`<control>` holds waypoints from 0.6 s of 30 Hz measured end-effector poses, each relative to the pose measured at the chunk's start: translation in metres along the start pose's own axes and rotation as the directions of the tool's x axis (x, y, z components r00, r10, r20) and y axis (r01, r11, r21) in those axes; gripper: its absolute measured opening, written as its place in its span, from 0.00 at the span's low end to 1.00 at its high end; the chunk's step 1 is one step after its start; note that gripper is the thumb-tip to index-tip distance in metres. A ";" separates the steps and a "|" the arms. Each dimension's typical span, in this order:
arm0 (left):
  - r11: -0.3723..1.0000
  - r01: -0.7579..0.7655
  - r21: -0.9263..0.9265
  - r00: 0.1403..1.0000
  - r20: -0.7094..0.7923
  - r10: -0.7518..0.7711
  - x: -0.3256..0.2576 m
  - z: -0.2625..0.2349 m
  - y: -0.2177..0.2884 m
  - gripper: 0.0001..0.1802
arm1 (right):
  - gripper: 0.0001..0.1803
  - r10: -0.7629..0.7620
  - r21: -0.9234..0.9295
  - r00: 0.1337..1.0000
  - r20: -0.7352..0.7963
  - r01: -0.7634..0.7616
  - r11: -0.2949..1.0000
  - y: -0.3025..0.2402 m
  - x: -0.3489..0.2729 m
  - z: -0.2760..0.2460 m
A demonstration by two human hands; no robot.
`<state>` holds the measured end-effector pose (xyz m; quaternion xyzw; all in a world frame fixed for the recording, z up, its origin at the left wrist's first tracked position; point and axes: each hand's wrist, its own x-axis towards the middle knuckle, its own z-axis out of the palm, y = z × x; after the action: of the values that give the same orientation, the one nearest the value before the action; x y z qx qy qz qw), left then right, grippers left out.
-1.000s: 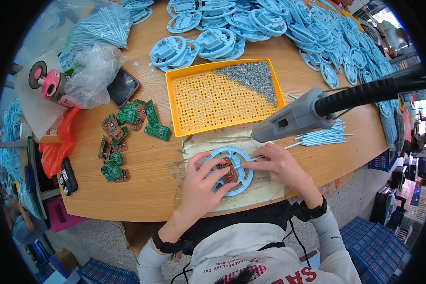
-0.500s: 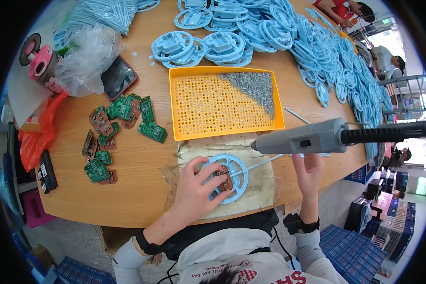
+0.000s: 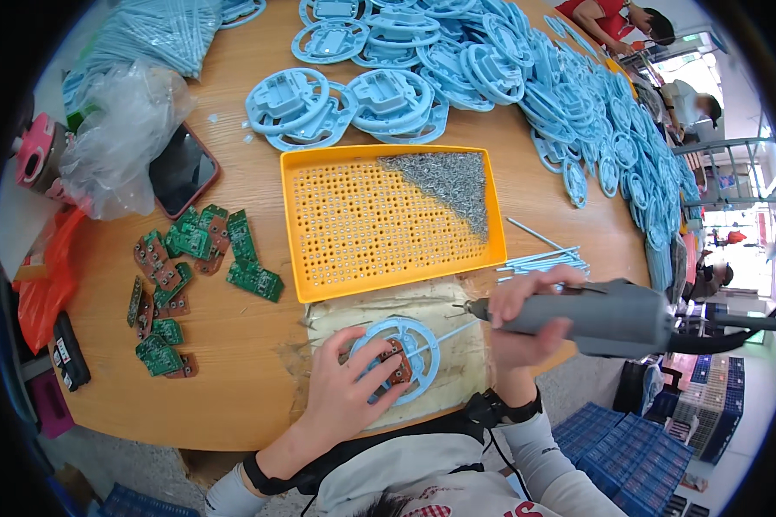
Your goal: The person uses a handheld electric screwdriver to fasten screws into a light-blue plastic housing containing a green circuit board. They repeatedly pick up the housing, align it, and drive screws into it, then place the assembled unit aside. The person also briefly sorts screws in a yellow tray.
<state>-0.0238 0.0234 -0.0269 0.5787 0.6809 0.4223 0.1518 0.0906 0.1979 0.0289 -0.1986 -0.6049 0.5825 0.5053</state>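
Note:
My left hand (image 3: 343, 379) rests on a round light-blue plastic frame (image 3: 433, 349), its fingers holding the frame down. A small brown circuit board (image 3: 399, 365) sits inside this frame, partly hidden under my fingers. A thin light-blue rod (image 3: 453, 331) runs from the frame toward the right. In my right hand (image 3: 526, 332) is a grey electric screwdriver (image 3: 599, 317), fingers wrapped round its front part. Its tip points left, above and to the right of the frame, apart from it. The frame lies on a worn, pale work mat (image 3: 457, 379).
A yellow tray (image 3: 290, 233) of screws, with a perforated plate, stands beyond the mat. Green and brown circuit boards (image 3: 254, 280) lie to the left, near a phone (image 3: 184, 172) and plastic bag (image 3: 125, 138). Blue frames (image 3: 397, 99) pile up behind; loose rods (image 3: 547, 258) lie right.
My right hand has closed round the electric screwdriver, which has turned slightly and moved down. The view has shifted, so the tray appears lower. My left hand stays on the frame.

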 end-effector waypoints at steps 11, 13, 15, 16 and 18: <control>0.999 0.048 0.010 0.996 0.075 -0.049 0.002 0.001 0.000 0.20 | 0.37 -0.134 -0.101 0.987 0.087 0.143 0.985 0.002 0.050 0.001; 0.998 0.056 -0.003 0.995 0.079 -0.055 0.002 -0.001 0.001 0.19 | 0.36 -0.128 -0.102 0.978 0.167 0.146 0.984 0.011 0.047 -0.003; 0.998 0.060 -0.012 0.995 0.079 -0.059 0.003 -0.002 0.001 0.18 | 0.37 -0.136 -0.062 0.973 0.185 0.150 0.987 0.015 0.045 -0.004; 0.998 0.060 -0.014 0.995 0.078 -0.059 0.003 -0.002 0.001 0.18 | 0.37 -0.141 -0.043 0.971 0.194 0.152 0.987 0.016 0.044 -0.004; 0.998 0.060 -0.016 0.995 0.076 -0.059 0.003 -0.002 0.001 0.18 | 0.37 -0.143 -0.053 0.969 0.201 0.157 0.986 0.020 0.043 -0.005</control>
<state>-0.0255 0.0255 -0.0243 0.5724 0.6878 0.4016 0.1953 0.0703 0.2416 0.0261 -0.1110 -0.6846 0.5385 0.4786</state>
